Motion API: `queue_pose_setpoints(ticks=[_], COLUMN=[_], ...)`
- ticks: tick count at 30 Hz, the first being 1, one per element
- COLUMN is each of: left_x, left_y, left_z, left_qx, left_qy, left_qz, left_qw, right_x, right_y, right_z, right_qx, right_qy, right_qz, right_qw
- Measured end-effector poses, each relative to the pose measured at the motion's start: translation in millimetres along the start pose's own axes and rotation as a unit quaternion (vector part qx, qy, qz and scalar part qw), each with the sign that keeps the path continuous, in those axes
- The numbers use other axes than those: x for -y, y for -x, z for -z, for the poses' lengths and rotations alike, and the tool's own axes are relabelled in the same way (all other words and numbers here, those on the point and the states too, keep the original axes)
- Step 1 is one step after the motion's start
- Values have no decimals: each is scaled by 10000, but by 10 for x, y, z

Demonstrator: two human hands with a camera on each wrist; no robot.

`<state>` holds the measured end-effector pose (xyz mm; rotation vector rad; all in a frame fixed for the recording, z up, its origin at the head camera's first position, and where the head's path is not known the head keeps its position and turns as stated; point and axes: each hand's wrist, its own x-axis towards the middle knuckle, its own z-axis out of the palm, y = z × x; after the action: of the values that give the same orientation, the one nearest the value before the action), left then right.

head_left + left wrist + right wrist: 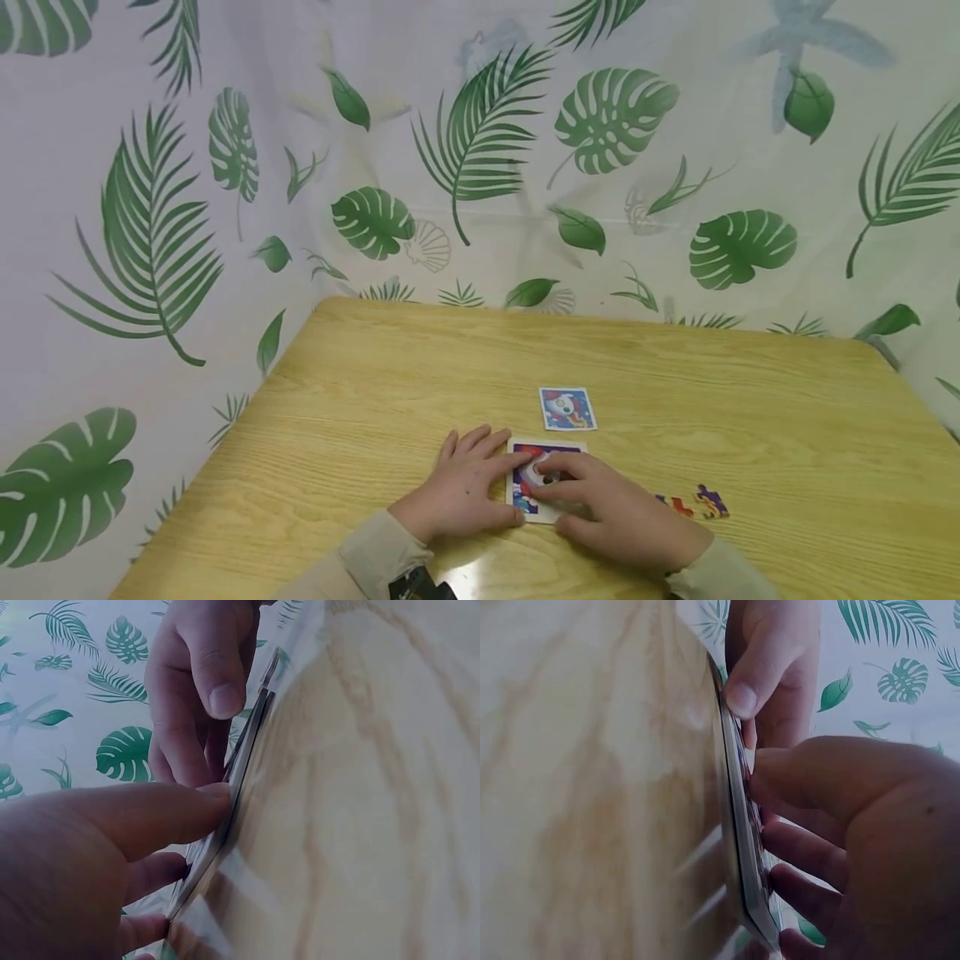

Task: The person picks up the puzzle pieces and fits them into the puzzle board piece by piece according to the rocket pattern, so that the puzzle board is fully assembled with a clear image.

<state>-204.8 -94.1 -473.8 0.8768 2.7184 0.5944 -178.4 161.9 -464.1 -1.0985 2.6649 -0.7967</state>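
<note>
A small jigsaw puzzle in a white-rimmed tray [540, 517] lies on the wooden table, showing a white character on purple, red and blue. My left hand [474, 492] rests at its left side, fingers spread, the index finger reaching over the picture and the thumb at the lower left corner. From the right, my right hand [626, 517] lies over the tray, its bent fingertips touching the picture and its thumb near the front rim. That hand hides the picture's right part. In the right wrist view, the tray's edge [742, 844] shows flat on the table.
Behind the tray lies a square picture card [567, 408] with a similar character. Several loose jigsaw pieces [711, 502] lie right of my right hand, partly hidden by it. A leaf-patterned curtain [495, 167] stands along the table's back and left edges.
</note>
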Motion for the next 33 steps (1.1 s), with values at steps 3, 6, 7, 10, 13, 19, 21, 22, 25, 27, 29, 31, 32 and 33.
queue_pose_setpoints(ticks=[3, 6, 7, 10, 13, 19, 21, 22, 25, 27, 29, 31, 32, 33], left_x=[-1, -8, -10, -17, -16, 6, 10, 12, 17, 17, 15, 9, 7, 7], left_y=[4, 10, 9, 2, 2, 12, 14, 15, 19, 23, 26, 27, 28, 30], left_z=[-15, -15, -12, -13, -22, -18, -8, -3, 5, 6, 6, 7, 7, 6], left_qx=[-12, -9, -7, -10, -24, -19, -16, -19, -35, -49, -43, -27, -19, -11], left_qy=[-12, 16, 23, 27, -13, 0, 22, 29, 31, 41, 67, 126, 145, 154], left_qz=[13, 74, 94, 103, 64, 22, 13, 5, -2, -9, -14, -13, -14, -14], left_qw=[10000, 10000, 10000, 9999, 10000, 10000, 10000, 10000, 10000, 10000, 10000, 9999, 9999, 9999], right_x=[-48, -114, -146, -234, -348, -624, -707, -741, -819, -843, -853, -853, -848, -844], right_y=[29, 67, 84, 171, 293, 572, 654, 694, 809, 881, 949, 998, 1015, 1024], right_z=[23, 84, 112, 205, 279, 376, 405, 418, 447, 460, 472, 481, 483, 486], right_qx=[-67, -195, -245, -360, -538, -919, -992, -1021, -1063, -1037, -943, -818, -757, -699], right_qy=[-86, -23, -11, -20, 0, 253, 354, 379, 440, 471, 514, 512, 539, 560], right_qz=[-202, -528, -628, -957, -1129, -1244, -1277, -1283, -1269, -1239, -1261, -1293, -1359, -1406], right_qw=[9997, 9984, 9977, 9948, 9922, 9876, 9862, 9857, 9852, 9857, 9862, 9869, 9864, 9860])
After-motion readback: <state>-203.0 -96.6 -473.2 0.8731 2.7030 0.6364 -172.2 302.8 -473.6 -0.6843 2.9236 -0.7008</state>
